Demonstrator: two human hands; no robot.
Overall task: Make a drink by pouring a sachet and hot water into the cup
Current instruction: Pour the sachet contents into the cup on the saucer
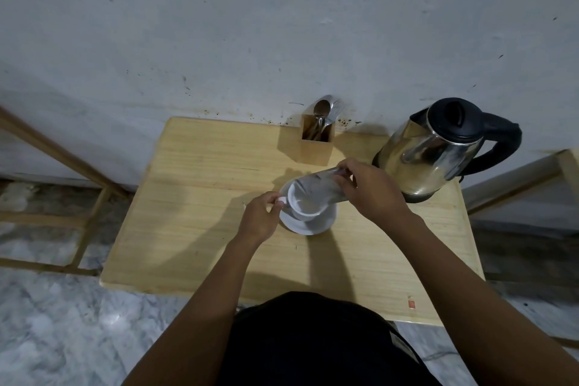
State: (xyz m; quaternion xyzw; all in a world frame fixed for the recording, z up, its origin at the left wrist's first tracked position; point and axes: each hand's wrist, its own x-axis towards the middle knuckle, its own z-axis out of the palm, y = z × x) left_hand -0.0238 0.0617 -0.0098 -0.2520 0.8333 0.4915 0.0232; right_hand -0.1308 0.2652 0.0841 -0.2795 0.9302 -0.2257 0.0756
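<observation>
The sachet lay tilted over the cup, its long axis running from upper right down to lower left, the low mouth end just above the cup's rim and the high tail end pinched in the right hand. That grip was closed on the sachet's upper end, fingers folded over the foil. The left hand was closed on the cup's handle at its left side, steadying it on the saucer, which sat near the middle of the tabletop.

What looked like pale powder showed in the bottom of the cup (whether the sachet was fully emptied could not be told), so the pouring step seemed in hand or nearly done.

The kettle stood to the right and a little behind the cup, its handle turned to the right, near the right hand and well apart from the left. The right hand was therefore the likelier one to lift it, once rid of the sachet.
</observation>
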